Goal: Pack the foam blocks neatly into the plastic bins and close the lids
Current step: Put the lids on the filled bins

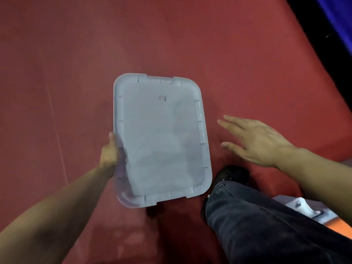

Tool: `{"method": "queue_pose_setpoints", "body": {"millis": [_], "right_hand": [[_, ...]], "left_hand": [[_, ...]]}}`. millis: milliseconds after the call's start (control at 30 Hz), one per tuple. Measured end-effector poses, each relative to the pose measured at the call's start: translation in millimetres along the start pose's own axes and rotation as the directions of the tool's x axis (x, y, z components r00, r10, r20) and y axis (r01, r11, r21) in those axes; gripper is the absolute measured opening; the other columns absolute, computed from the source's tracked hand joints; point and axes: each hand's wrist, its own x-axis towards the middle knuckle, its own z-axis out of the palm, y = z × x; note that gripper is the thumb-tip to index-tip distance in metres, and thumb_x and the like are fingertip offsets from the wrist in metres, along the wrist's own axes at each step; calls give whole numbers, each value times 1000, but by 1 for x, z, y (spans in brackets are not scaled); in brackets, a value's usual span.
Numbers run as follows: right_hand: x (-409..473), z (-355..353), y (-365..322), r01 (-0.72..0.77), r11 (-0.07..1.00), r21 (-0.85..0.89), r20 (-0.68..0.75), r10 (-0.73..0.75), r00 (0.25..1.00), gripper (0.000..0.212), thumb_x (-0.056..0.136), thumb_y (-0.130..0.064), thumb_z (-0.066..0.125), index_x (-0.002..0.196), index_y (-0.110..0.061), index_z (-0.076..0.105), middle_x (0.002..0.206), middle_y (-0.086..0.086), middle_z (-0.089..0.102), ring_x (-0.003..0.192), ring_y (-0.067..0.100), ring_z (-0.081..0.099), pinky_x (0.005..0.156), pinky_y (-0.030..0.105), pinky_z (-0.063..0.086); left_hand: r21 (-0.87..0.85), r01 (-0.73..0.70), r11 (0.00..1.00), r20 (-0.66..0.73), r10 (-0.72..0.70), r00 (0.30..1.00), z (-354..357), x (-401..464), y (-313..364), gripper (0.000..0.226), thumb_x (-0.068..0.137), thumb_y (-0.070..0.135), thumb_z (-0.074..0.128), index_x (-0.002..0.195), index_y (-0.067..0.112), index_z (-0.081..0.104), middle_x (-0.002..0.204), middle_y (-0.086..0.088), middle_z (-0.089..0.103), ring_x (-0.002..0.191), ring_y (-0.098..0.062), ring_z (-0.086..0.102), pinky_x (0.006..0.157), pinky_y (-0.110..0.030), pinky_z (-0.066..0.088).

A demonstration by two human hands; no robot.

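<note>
A plastic bin (122,195) with a pale blue-grey lid (160,134) on top is held above the red floor at the centre of the head view. A small sticker sits near the lid's far edge. My left hand (109,151) grips the bin's left side, thumb on the lid's rim. My right hand (255,141) hovers to the right of the bin with fingers spread and straight, apart from it and holding nothing. The lid hides whatever is inside; no foam blocks show.
Red carpet (76,73) covers the floor all around. My leg in dark jeans (257,225) and a black shoe (232,174) stand just right of the bin. A white and grey object (302,206) lies at the lower right. A dark blue edge (335,20) runs along the top right.
</note>
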Motion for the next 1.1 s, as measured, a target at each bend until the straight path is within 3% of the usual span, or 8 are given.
{"method": "queue_pose_setpoints", "body": {"millis": [233, 367, 467, 533, 633, 733, 933, 1100], "right_hand": [[-58, -49, 3, -134, 991, 26, -115, 136, 984, 73, 96, -69, 27, 161, -36, 14, 168, -6, 19, 149, 22, 32, 122, 41, 28], [-108, -64, 11, -210, 977, 28, -211, 211, 954, 77, 94, -74, 18, 160, -34, 18, 166, -5, 24, 146, 22, 37, 119, 41, 32], [-159, -70, 23, -313, 944, 102, -261, 329, 907, 80, 93, -77, 16, 161, -34, 18, 166, -6, 25, 146, 22, 37, 118, 41, 34], [-198, -74, 32, -365, 912, 187, -314, 408, 858, 86, 89, -80, 12, 160, -33, 19, 166, -4, 26, 147, 22, 37, 119, 43, 33], [-271, -78, 41, -430, 825, 367, -383, 555, 738, 77, 95, -74, 24, 160, -33, 20, 166, -3, 26, 149, 19, 32, 121, 40, 30], [-352, -76, 41, -445, 684, 578, -409, 715, 568, 73, 99, -65, 34, 161, -31, 18, 166, -2, 25, 149, 16, 30, 119, 34, 26], [-505, -46, 21, -331, 401, 854, -361, 916, 177, 86, 92, -75, 40, 160, -43, -2, 169, -11, 13, 153, 12, 22, 118, 40, 29], [-602, 8, -13, -250, 249, 936, -264, 964, -29, 89, 89, -77, 47, 153, -55, -10, 169, -14, 9, 153, 20, 25, 110, 45, 38]], "left_hand": [[61, -353, 934, 211, 334, 919, 51, -62, 113, 87, 98, 74, 24, 130, 3, 63, 134, -17, 60, 123, -34, 57, 105, -41, 43], [125, -625, 771, 303, 570, 764, 78, -115, 154, 71, 105, 62, 23, 83, 8, 63, 101, -10, 63, 94, -29, 54, 82, -34, 37], [106, -770, 629, 336, 706, 623, 97, -165, 180, 73, 105, 59, 25, 80, 0, 60, 86, -9, 63, 82, -28, 51, 72, -37, 36], [68, -868, 491, 352, 803, 481, 108, -208, 198, 71, 103, 63, 26, 75, 3, 53, 77, -6, 59, 74, -25, 45, 67, -39, 36], [-36, -966, 255, 369, 902, 225, 125, -290, 216, 60, 97, 68, 31, 67, 16, 34, 64, 8, 38, 63, -14, 32, 60, -35, 32], [-172, -980, 101, 403, 915, 23, 148, -382, 219, 53, 93, 66, 46, 67, 20, 36, 60, 12, 38, 59, -8, 34, 59, -27, 32], [-164, -964, -209, 521, 811, -265, 194, -542, 171, 52, 87, 69, 58, 73, 20, 47, 72, 7, 55, 67, -12, 51, 62, -37, 39], [-205, -892, -404, 624, 648, -437, 229, -617, 96, 56, 84, 76, 54, 74, 21, 46, 74, 6, 55, 70, -15, 52, 58, -35, 36]]}}
